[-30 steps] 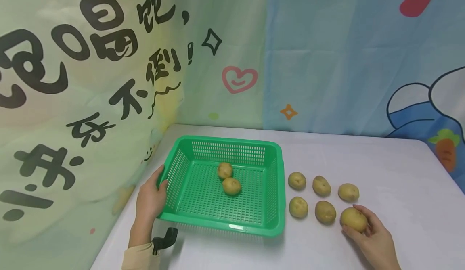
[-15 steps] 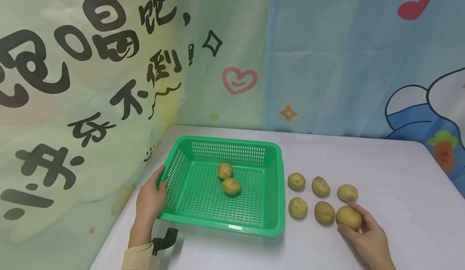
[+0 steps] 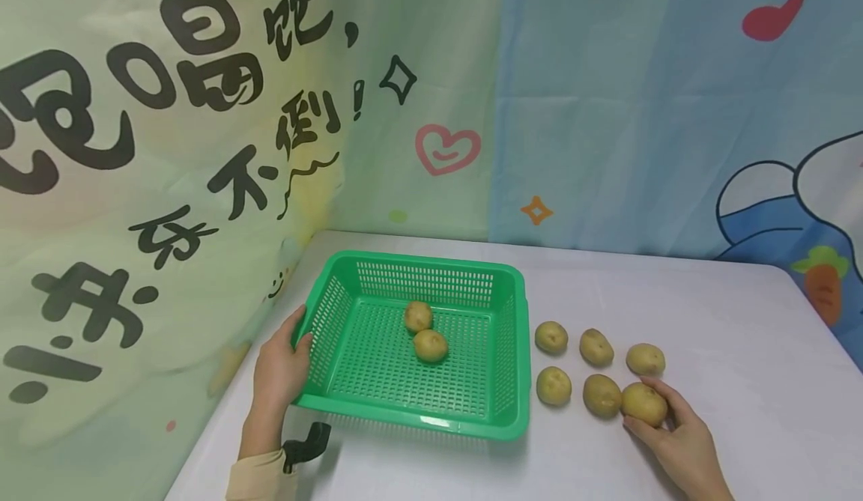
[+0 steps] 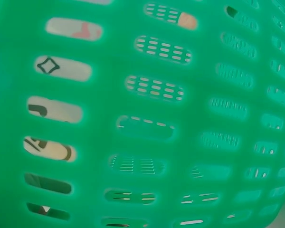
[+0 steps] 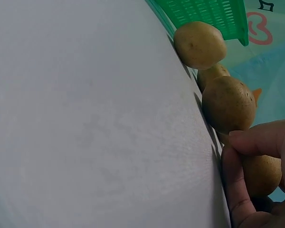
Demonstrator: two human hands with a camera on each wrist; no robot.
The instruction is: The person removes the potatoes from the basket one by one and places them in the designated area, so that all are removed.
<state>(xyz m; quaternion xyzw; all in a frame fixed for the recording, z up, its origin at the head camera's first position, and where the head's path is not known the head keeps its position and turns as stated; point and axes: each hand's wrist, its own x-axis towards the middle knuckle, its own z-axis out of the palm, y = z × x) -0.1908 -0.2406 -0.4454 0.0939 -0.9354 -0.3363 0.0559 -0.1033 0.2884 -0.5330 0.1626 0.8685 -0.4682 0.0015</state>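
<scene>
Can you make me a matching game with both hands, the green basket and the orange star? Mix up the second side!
1. Person's left hand
2. Person's right hand
3. Green rectangular plastic basket
4. Orange four-pointed star

A. Has two round yellow-brown potatoes inside
B. Pictured on the blue cloth backdrop
C. Grips the basket's side
D. Holds a single potato outside the basket

Pairs: 1-C, 2-D, 3-A, 4-B

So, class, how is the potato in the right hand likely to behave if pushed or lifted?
The held potato is rounded but slightly oblong, so it would probably roll, perhaps unevenly, if pushed. It is likely firm, as its outline shows no sagging in the right hand. A push toward the basket might nudge the neighbouring potato beside it.
</scene>
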